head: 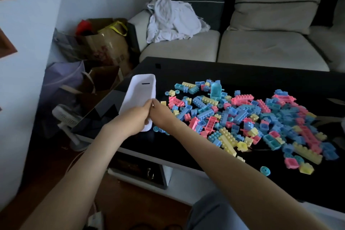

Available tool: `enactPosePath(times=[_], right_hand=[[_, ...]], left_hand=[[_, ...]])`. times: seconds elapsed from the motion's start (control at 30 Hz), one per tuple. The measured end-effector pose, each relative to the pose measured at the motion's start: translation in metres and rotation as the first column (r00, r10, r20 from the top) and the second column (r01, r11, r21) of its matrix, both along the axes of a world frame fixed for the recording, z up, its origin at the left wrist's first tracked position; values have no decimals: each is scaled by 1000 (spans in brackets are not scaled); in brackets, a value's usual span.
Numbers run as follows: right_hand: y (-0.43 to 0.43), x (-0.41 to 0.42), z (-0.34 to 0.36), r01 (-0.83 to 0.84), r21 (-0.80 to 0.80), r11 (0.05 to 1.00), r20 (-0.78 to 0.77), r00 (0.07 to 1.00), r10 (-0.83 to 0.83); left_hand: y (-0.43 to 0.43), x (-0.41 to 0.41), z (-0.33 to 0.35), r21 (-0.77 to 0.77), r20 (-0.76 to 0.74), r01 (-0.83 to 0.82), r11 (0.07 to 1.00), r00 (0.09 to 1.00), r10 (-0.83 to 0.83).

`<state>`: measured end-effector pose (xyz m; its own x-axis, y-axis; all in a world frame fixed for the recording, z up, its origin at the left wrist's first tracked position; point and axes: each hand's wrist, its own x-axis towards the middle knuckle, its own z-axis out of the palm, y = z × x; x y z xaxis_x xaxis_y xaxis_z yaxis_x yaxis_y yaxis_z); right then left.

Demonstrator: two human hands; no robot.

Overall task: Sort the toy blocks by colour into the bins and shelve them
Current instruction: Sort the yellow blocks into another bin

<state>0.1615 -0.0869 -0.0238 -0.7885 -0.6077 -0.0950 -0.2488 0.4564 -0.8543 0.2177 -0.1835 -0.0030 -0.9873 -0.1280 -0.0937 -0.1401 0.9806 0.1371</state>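
Note:
A white plastic bin [139, 93] is held over the left end of the black table [242, 73], tilted with its open side towards me. My left hand [137, 115] grips its near end. My right hand [158, 112] touches the same end from the right; its fingers are mostly hidden, and it looks closed on the rim. A wide heap of pastel toy blocks [242, 115] in blue, pink, yellow and teal covers the middle and right of the table. A lone teal round piece [265, 171] lies near the front edge.
A light sofa [261, 46] stands behind the table with a crumpled white cloth [173, 18] on it. Paper bags [104, 46] and a purple bag [61, 76] crowd the floor at left. A small white fan [65, 115] stands beside the table's left end.

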Motion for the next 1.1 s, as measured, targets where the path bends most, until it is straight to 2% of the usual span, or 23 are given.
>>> enactPosePath(times=[0.1,0.23,0.33,0.4,0.47,0.53,0.6,0.67,0.73,0.77,0.83,0.9,0.97,1.1], right_hand=[[-3,-3,-5,42,-22,999,51,998,-41],[-10,-6,-3,57,-26,998,53,997,-55],[-19,-3,-3,78,-24,997,75,994,-76],[-22,0,-4,91,-37,995,99,991,-87],[-25,1,-3,126,-79,989,129,985,-116],[-28,0,0,132,-94,987,188,976,-113],[-29,1,3,147,-112,983,280,953,-111],[-31,-2,8,188,-82,979,450,883,-132],[-29,-7,13,188,25,982,549,818,-171],[-25,-7,14,179,77,981,547,815,-191],[-17,-10,11,125,134,983,464,869,-173],[-7,-9,8,133,55,990,333,932,-144],[-2,-10,8,187,-55,981,295,941,-163],[-4,-13,17,295,-84,952,394,887,-240]], left_hand=[[-9,2,1,15,18,35,999,999,-35],[-10,4,-3,-11,-113,-39,999,993,37],[-1,-2,-7,-9,-116,-113,994,987,111],[0,-4,-9,14,-123,-153,988,980,154],[-4,-4,-12,98,-229,-122,988,963,141],[-7,-2,-11,143,-306,-122,982,938,161],[-8,-2,-10,107,-316,-162,981,930,188],[-5,-2,-11,10,-353,-125,992,928,120],[-2,0,-14,-96,-432,-26,995,902,-19],[0,1,-16,-144,-483,33,989,870,-99],[2,3,-18,-245,-570,71,967,796,-202],[5,2,-19,-309,-599,64,949,762,-246],[7,0,-19,-303,-621,44,952,749,-232],[2,1,-26,-234,-665,-87,968,741,-94]])
